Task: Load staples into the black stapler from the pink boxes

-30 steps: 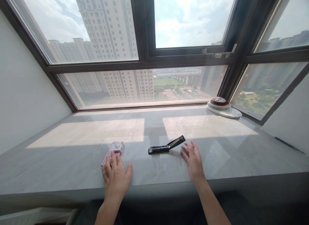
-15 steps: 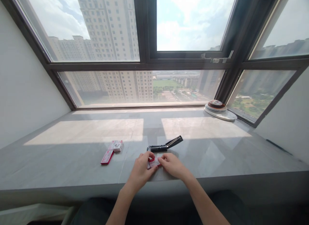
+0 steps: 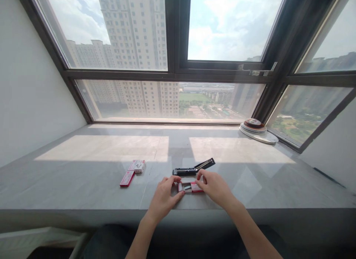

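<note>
A small red-and-white box point(image 3: 197, 187) lies near the sill's front edge, its tray slid partly out to the left with small metallic pieces inside, probably staples. My left hand point(image 3: 166, 194) grips the left end of the tray between thumb and fingers. At the right, my right hand point(image 3: 215, 186) holds the red sleeve of the box with bent fingers. Just behind the box lies a black stapler point(image 3: 185, 171), its top arm swung up to the right.
On the left of the grey sill point(image 3: 91, 184) lie a red box point(image 3: 127, 178) and a white-and-pink box point(image 3: 139, 166), touching. Stacked round plates point(image 3: 258, 134) stand in the back right corner by the window frame point(image 3: 167, 76).
My right hand has moved right with the red sleeve, and the box has opened, showing its tray and contents. The whole view has shifted slightly.
</note>
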A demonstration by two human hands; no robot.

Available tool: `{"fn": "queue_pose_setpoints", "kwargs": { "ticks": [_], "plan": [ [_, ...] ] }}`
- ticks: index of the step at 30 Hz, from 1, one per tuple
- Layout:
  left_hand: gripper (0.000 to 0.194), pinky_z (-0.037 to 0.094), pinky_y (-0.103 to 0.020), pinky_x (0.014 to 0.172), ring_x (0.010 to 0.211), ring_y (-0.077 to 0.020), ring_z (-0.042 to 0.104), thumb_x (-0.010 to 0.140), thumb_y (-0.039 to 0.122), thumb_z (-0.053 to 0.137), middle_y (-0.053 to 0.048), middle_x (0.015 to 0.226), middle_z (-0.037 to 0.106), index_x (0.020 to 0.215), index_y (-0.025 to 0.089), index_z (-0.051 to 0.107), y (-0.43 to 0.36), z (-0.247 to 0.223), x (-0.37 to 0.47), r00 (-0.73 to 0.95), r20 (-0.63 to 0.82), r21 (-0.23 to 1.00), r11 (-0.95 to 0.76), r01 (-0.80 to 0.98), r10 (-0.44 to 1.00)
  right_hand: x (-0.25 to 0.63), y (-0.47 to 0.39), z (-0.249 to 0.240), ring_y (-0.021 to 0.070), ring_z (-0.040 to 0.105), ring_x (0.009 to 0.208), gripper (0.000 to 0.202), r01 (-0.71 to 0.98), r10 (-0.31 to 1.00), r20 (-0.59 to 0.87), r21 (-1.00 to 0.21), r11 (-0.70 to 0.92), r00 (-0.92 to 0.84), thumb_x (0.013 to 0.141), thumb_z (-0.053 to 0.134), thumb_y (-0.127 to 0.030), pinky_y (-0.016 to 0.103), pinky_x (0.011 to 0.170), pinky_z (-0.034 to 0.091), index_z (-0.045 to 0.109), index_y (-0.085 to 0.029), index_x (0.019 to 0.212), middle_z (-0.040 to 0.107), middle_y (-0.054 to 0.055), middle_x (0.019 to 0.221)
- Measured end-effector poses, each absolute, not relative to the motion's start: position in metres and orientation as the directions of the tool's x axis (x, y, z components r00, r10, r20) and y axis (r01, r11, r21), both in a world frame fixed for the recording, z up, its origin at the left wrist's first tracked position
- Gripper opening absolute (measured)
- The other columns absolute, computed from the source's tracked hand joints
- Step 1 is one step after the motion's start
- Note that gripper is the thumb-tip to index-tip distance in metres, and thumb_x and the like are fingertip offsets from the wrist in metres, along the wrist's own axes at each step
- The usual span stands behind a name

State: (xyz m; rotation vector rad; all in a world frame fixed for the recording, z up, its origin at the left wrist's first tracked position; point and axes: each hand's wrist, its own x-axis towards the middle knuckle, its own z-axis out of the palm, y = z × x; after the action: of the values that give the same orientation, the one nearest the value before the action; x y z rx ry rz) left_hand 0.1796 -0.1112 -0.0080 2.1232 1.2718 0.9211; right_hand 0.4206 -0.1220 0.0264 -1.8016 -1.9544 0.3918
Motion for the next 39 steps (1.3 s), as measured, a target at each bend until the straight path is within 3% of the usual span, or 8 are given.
{"fn": "queue_pose_setpoints", "kwargs": {
  "ticks": [3,8,13,19,25,29,34,39],
  "plan": [
    [0.034,0.049,-0.036,0.093,0.103,-0.0231,0.062,0.082,0.031,0.070,-0.004,0.111,0.067,0.115,0.028,0.063,-0.112,-0.006,0.179,0.341,0.299,0.698,-0.447,0.559,0.892,0.394,-0.109,0.041,0.0205,0.063,0.074,0.011,0.849,0.956,0.140,-0.439,0.293,-0.258,0.082,0.067,-0.031,0.027,0.066,0.036,0.078,-0.030,0.084,0.070,0.001,0.072],
    [0.033,0.048,-0.034,0.090,0.100,-0.0223,0.061,0.082,0.029,0.071,-0.002,0.108,0.067,0.114,0.030,0.063,-0.113,-0.004,0.177,0.339,0.288,0.696,-0.439,0.568,0.896,0.369,-0.090,0.045,0.0219,0.063,0.071,0.013,0.861,0.913,0.112,-0.303,0.408,-0.393,0.073,0.068,-0.020,0.028,0.068,0.036,0.078,-0.028,0.071,0.070,0.003,0.068],
    [0.034,0.047,-0.033,0.090,0.099,-0.0216,0.061,0.082,0.029,0.071,-0.001,0.108,0.067,0.115,0.029,0.062,-0.112,-0.006,0.176,0.336,0.295,0.696,-0.442,0.566,0.894,0.395,-0.097,0.039,0.0166,0.059,0.067,0.012,0.735,0.897,0.180,-0.520,0.435,-0.404,0.079,0.065,-0.024,0.025,0.065,0.037,0.076,-0.026,0.083,0.069,-0.001,0.072],
    [0.036,0.047,-0.035,0.092,0.100,-0.0223,0.062,0.081,0.030,0.072,-0.002,0.109,0.066,0.115,0.029,0.062,-0.110,-0.010,0.177,0.338,0.285,0.708,-0.435,0.556,0.897,0.432,-0.115,0.012,0.0155,0.057,0.067,0.021,0.494,0.958,0.247,-0.820,0.288,-0.148,0.089,0.059,-0.037,0.025,0.061,0.041,0.070,-0.019,0.092,0.069,0.002,0.080],
    [0.043,0.046,-0.036,0.091,0.102,-0.0244,0.060,0.080,0.038,0.074,-0.004,0.110,0.066,0.120,0.027,0.061,-0.111,-0.008,0.173,0.313,0.323,0.697,-0.448,0.560,0.893,0.442,-0.124,0.003,0.0152,0.054,0.071,0.020,0.555,0.943,0.311,-0.767,0.322,-0.117,0.091,0.060,-0.037,0.028,0.067,0.044,0.071,-0.021,0.090,0.064,0.003,0.094],
    [0.036,0.045,-0.033,0.080,0.088,-0.0234,0.061,0.088,0.050,0.064,-0.003,0.088,0.067,0.112,0.024,0.063,-0.111,-0.004,0.177,0.257,0.252,0.706,-0.359,0.611,0.933,0.452,-0.129,0.003,0.0146,0.054,0.072,0.034,0.591,0.958,0.234,-0.754,0.287,-0.167,0.090,0.064,-0.040,0.028,0.068,0.046,0.069,-0.025,0.119,0.061,0.003,0.103],
    [0.022,0.040,-0.033,0.082,0.090,-0.0222,0.062,0.097,0.041,0.049,-0.001,0.089,0.070,0.103,0.026,0.064,-0.121,-0.001,0.208,0.270,0.256,0.691,-0.371,0.620,0.928,0.448,-0.131,0.006,0.0154,0.057,0.076,0.030,0.602,0.946,0.185,-0.734,0.314,-0.267,0.087,0.070,-0.040,0.028,0.071,0.047,0.074,-0.025,0.112,0.060,0.003,0.102],
    [0.024,0.039,-0.029,0.075,0.078,-0.0175,0.061,0.101,0.038,0.041,0.001,0.083,0.066,0.101,0.026,0.061,-0.115,-0.005,0.210,0.236,0.283,0.717,-0.369,0.592,0.930,0.441,-0.130,0.016,0.0165,0.059,0.082,0.028,0.615,0.950,0.174,-0.729,0.300,-0.257,0.086,0.072,-0.037,0.027,0.075,0.046,0.075,-0.028,0.112,0.059,0.002,0.100]
  ]
}}
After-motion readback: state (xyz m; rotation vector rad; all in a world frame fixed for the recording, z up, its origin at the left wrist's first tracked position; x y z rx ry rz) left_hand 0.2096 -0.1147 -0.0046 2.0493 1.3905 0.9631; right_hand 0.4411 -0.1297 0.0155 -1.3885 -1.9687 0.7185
